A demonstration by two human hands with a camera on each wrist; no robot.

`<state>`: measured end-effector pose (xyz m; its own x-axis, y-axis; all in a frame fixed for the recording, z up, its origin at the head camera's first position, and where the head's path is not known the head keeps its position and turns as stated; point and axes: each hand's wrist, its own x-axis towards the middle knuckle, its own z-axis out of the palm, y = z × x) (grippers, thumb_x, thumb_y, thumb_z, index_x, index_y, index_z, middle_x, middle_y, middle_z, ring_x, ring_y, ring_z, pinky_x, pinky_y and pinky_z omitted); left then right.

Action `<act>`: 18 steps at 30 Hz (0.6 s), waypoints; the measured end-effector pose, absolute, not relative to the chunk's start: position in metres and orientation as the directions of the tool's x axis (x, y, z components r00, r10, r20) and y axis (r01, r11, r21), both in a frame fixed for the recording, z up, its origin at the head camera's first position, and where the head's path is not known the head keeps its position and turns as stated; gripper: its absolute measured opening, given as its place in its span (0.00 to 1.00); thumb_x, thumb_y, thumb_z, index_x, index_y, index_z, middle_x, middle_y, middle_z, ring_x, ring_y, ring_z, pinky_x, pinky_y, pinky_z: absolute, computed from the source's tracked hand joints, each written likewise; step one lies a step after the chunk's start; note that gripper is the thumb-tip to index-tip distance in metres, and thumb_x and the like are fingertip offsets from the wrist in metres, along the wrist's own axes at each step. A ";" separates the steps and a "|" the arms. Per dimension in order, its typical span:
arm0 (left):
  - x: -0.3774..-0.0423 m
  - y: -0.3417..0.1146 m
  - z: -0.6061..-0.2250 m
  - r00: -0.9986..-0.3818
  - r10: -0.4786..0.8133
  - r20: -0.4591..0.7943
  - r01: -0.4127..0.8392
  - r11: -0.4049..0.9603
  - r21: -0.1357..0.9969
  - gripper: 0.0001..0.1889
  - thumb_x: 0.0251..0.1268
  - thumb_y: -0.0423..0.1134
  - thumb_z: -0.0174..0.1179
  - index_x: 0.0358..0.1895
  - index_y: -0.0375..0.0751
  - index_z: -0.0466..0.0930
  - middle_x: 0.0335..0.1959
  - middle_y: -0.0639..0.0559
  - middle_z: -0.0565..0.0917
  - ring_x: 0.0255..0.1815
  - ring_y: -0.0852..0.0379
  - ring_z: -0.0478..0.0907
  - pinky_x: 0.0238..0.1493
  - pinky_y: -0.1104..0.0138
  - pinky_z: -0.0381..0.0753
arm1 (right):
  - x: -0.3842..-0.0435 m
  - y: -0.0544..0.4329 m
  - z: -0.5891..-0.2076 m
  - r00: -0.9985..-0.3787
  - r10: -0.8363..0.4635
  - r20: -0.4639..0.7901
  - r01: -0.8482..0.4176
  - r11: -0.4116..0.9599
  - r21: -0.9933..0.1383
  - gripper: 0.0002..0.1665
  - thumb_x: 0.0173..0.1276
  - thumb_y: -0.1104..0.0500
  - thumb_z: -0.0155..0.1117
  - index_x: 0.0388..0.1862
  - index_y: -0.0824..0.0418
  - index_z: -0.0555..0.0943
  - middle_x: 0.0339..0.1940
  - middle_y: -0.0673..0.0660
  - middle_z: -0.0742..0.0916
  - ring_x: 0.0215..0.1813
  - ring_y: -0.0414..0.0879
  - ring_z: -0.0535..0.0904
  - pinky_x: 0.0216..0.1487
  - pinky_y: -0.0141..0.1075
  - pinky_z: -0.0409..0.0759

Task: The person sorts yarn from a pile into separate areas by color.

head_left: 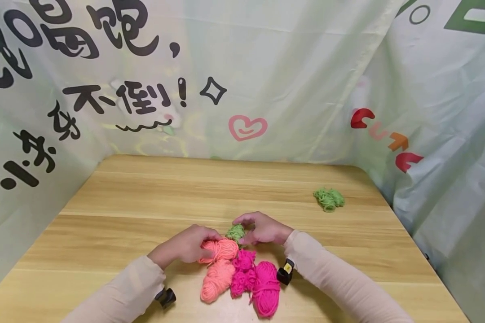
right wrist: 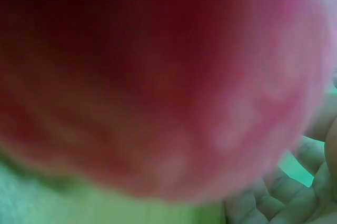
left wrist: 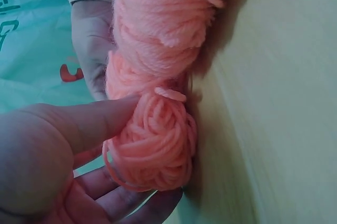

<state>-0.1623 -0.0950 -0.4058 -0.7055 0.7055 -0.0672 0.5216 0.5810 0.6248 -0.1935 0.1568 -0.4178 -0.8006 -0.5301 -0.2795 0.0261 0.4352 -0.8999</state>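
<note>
My left hand (head_left: 191, 243) grips the upper coral yarn skein (head_left: 222, 249), thumb on the near side and fingers on the far side. The left wrist view shows the thumb pressed on the end of this coral skein (left wrist: 152, 145). A second coral skein (head_left: 217, 280) lies against it, nearer me. My right hand (head_left: 264, 229) holds a small green yarn bundle (head_left: 235, 233) between thumb and curled fingers, at the far end of the group. Magenta yarn bundles (head_left: 244, 273) and a larger magenta skein (head_left: 266, 289) lie beside the coral ones. A blurred pink mass (right wrist: 174, 103) fills most of the right wrist view.
Another green yarn bundle (head_left: 328, 199) lies apart at the far right of the wooden table (head_left: 165, 188). Printed cloth (head_left: 299, 89) hangs behind and along both sides of the table. Black cameras are strapped at both wrists.
</note>
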 end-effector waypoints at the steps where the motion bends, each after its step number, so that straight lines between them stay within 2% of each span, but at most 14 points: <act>1: -0.162 -0.095 -0.405 -0.708 0.703 -0.071 0.520 0.587 0.621 0.17 0.56 0.31 0.67 0.50 0.41 0.83 0.38 0.59 0.83 0.31 0.63 0.71 0.36 0.66 0.73 | -0.194 0.157 -0.418 -0.799 -0.535 -0.275 0.018 0.435 -0.900 0.28 0.54 0.68 0.74 0.56 0.61 0.80 0.47 0.58 0.81 0.36 0.45 0.77 0.28 0.33 0.76; 10: -0.159 -0.093 -0.403 -0.722 0.685 -0.098 0.497 0.611 0.616 0.15 0.57 0.31 0.67 0.49 0.42 0.83 0.37 0.59 0.81 0.33 0.61 0.71 0.36 0.65 0.73 | -0.192 0.157 -0.418 -0.799 -0.531 -0.282 0.033 0.430 -0.902 0.21 0.55 0.68 0.73 0.47 0.63 0.79 0.37 0.60 0.80 0.28 0.45 0.76 0.25 0.34 0.74; 18: -0.160 -0.094 -0.406 -0.719 0.692 -0.070 0.516 0.599 0.613 0.16 0.56 0.31 0.67 0.49 0.41 0.83 0.39 0.58 0.83 0.35 0.62 0.73 0.39 0.65 0.74 | -0.191 0.157 -0.419 -0.813 -0.520 -0.262 0.014 0.433 -0.901 0.18 0.56 0.67 0.73 0.43 0.64 0.77 0.39 0.58 0.80 0.25 0.44 0.74 0.24 0.34 0.74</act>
